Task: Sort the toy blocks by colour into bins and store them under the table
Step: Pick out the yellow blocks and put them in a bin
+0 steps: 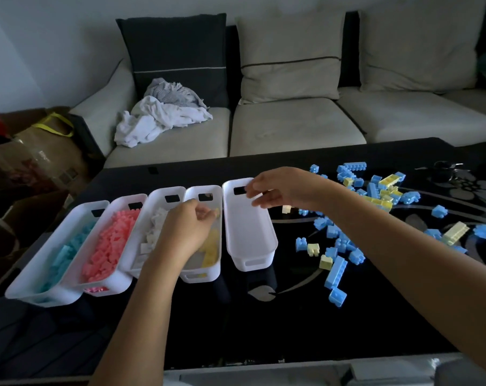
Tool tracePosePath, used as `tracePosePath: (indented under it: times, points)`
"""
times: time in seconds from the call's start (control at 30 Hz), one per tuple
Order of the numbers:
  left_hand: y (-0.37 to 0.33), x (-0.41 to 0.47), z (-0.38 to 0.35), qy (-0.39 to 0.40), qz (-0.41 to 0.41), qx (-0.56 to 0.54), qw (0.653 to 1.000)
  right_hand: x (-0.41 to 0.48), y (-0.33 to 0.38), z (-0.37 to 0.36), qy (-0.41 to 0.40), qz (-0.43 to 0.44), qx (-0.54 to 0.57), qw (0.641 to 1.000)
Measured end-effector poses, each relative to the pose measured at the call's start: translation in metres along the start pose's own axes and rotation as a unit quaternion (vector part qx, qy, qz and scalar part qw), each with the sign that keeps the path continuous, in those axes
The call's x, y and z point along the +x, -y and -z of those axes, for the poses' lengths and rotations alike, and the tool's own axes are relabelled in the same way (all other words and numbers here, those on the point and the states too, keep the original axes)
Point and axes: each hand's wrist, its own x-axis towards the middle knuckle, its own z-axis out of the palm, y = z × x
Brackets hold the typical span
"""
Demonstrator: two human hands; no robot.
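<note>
Several white bins stand in a row on the black table [264,316]: one with teal blocks [41,274], one with pink blocks [108,252], one with white blocks [152,232], one with yellow blocks [211,252], and an empty bin [247,232]. My left hand [188,227] hovers over the yellow bin and pinches a small yellow block at its fingertips. My right hand [275,190] hangs over the far end of the empty bin, fingers loosely curled, with nothing visible in it. Loose blue blocks [336,268] and yellow blocks [383,196] lie scattered on the table's right.
A beige sofa [292,123] with cushions and a heap of white laundry [161,115] stands behind the table. Cardboard boxes and a bag [38,154] sit on the floor at left. A dark bunch of keys [445,171] lies at the table's far right.
</note>
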Motion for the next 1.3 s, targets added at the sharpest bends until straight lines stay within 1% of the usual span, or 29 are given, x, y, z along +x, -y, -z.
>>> tracePosePath:
  times: [0.07, 0.13, 0.2, 0.27, 0.33, 0.4, 0.5, 0.6, 0.67, 0.73, 0.87, 0.97, 1.03, 1.1, 1.17, 1.3]
  points:
    - [-0.012, -0.006, -0.007, -0.015, -0.052, -0.036, 0.998, -0.017, -0.011, 0.021, -0.029, 0.002, -0.065, 0.997]
    - [-0.025, -0.011, -0.019, -0.001, -0.1, -0.08, 0.992, -0.035, -0.027, 0.039, -0.039, 0.018, -0.146, 0.988]
    - [-0.037, -0.011, -0.031, 0.03, -0.147, -0.097, 0.984, -0.049, -0.047, 0.052, -0.045, 0.036, -0.269, 0.962]
    - [-0.05, -0.008, -0.043, 0.07, -0.181, -0.072, 0.978, -0.06, -0.065, 0.057, -0.03, 0.051, -0.36, 0.931]
    - [-0.066, 0.0, -0.054, 0.116, -0.202, -0.045, 0.971, -0.07, -0.08, 0.056, 0.001, 0.052, -0.4, 0.915]
    - [-0.079, 0.013, -0.063, 0.144, -0.211, -0.014, 0.967, -0.074, -0.092, 0.053, 0.02, 0.062, -0.439, 0.896]
    - [-0.097, 0.039, -0.08, 0.175, -0.207, 0.058, 0.961, -0.073, -0.103, 0.051, 0.027, 0.089, -0.468, 0.879]
    - [-0.113, 0.066, -0.095, 0.208, -0.21, 0.166, 0.941, -0.069, -0.109, 0.053, 0.027, 0.099, -0.487, 0.868]
    - [-0.122, 0.082, -0.103, 0.223, -0.203, 0.219, 0.928, -0.068, -0.113, 0.058, 0.009, 0.102, -0.493, 0.864]
    - [-0.126, 0.091, -0.111, 0.238, -0.185, 0.246, 0.921, -0.069, -0.116, 0.062, -0.015, 0.101, -0.492, 0.864]
    - [-0.126, 0.095, -0.138, 0.273, -0.138, 0.261, 0.916, -0.068, -0.118, 0.071, -0.041, 0.102, -0.486, 0.867]
    - [-0.124, 0.093, -0.152, 0.278, -0.117, 0.257, 0.918, -0.066, -0.118, 0.074, -0.045, 0.103, -0.498, 0.86]
    - [-0.124, 0.094, -0.157, 0.276, -0.117, 0.257, 0.919, -0.068, -0.119, 0.075, -0.036, 0.097, -0.518, 0.849]
    - [-0.124, 0.095, -0.159, 0.276, -0.116, 0.256, 0.919, -0.071, -0.119, 0.075, -0.016, 0.089, -0.553, 0.828]
    - [-0.124, 0.095, -0.161, 0.286, -0.106, 0.241, 0.921, -0.074, -0.118, 0.075, 0.001, 0.082, -0.573, 0.816]
    - [-0.123, 0.093, -0.163, 0.304, -0.078, 0.22, 0.924, -0.076, -0.119, 0.077, 0.012, 0.085, -0.569, 0.818]
